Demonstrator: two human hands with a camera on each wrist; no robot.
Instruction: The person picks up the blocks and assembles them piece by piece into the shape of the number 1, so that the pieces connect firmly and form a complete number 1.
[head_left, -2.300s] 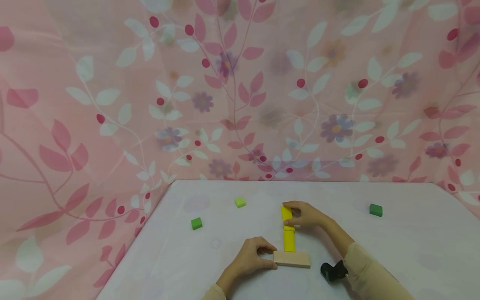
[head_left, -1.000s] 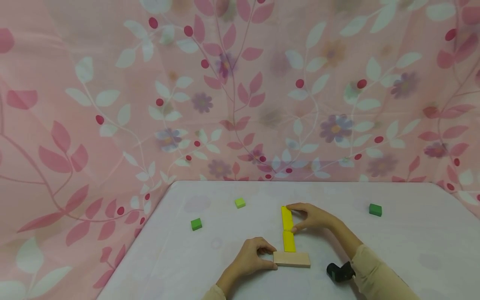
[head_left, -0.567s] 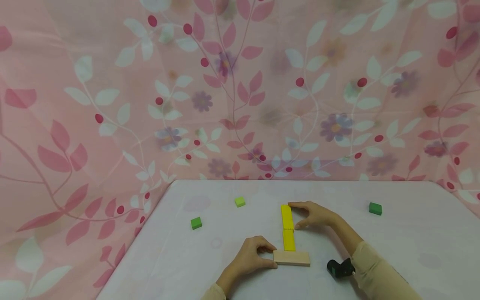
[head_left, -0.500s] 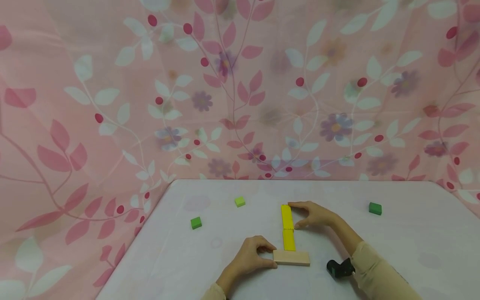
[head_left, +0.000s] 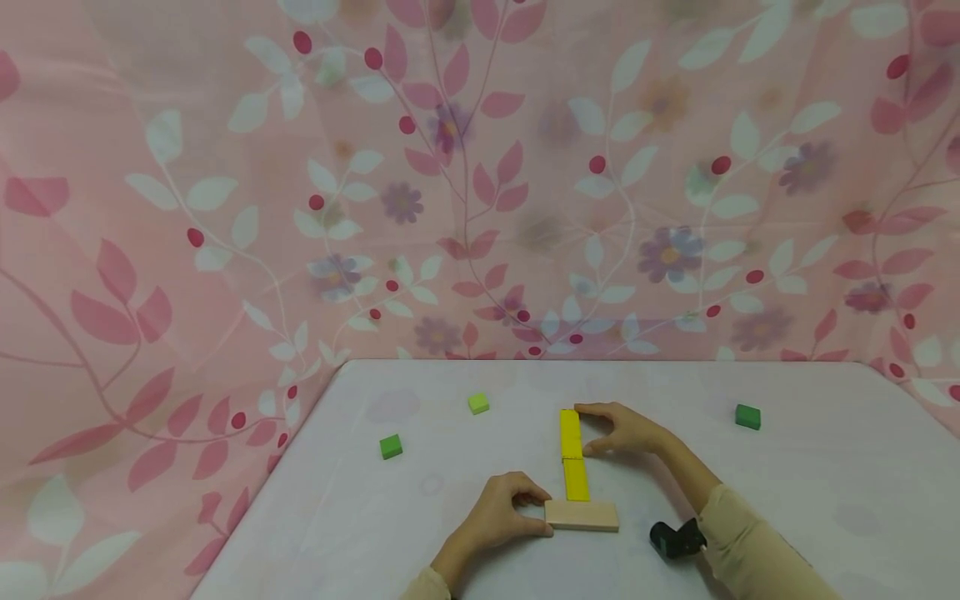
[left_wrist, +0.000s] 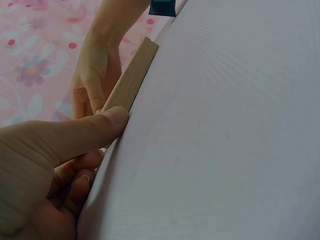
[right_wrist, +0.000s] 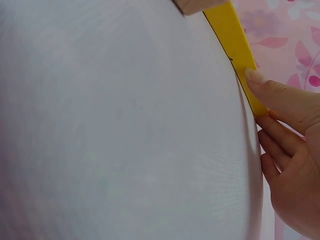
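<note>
Two yellow blocks lie end to end in a line on the table: the far yellow block (head_left: 571, 433) and the near yellow block (head_left: 576, 480). A plain wooden block (head_left: 581, 516) lies crosswise at their near end. My left hand (head_left: 498, 515) pinches its left end, with the thumb (left_wrist: 116, 115) along the near side. My right hand (head_left: 628, 432) is at the far yellow block's right side, index fingertip at its far end and thumb (right_wrist: 255, 77) against it near the joint. The yellow blocks meet at a thin seam.
A lime green block (head_left: 478, 403) and a green block (head_left: 391, 447) lie to the left. A dark green block (head_left: 747, 417) is at the right. A black device (head_left: 677, 540) sits at the right wrist. A floral curtain (head_left: 480, 183) hangs behind the white table (head_left: 247, 550).
The right hand first held the far yellow block from above, then moved to its right side; the block now lines up with the near one. Lately its thumb came closer. The left hand stayed put.
</note>
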